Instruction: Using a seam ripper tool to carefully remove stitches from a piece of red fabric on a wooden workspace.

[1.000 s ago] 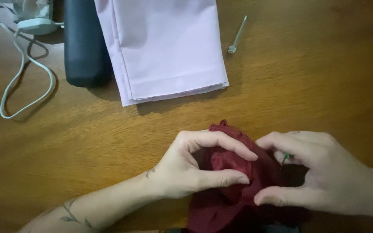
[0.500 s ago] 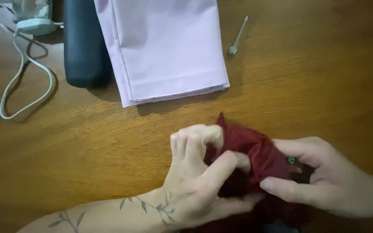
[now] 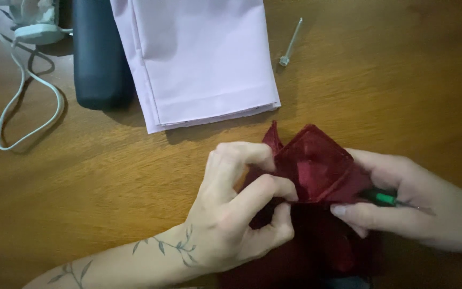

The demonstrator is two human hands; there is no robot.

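Note:
A crumpled dark red cloth (image 3: 316, 166) lies on the wooden table (image 3: 108, 182) near its front edge. My left hand (image 3: 241, 208) grips the cloth's left side, fingers curled into the folds. On the right, my right hand (image 3: 402, 203) pinches the cloth's edge and also holds a thin green-tipped tool (image 3: 386, 199) between thumb and fingers. A raised flap of the cloth stands up between the two hands.
A folded pale pink fabric (image 3: 199, 59) lies at the back centre. Left of it is a dark cylindrical case (image 3: 100, 59), then a white cable (image 3: 28, 107) and a white device (image 3: 36, 21). A small metal tool (image 3: 291, 43) lies to the right of the pink fabric.
My left hand has turned and dug deeper into the red cloth. A flap of the cloth has been lifted and spread open between the hands. The green-tipped tool shows more.

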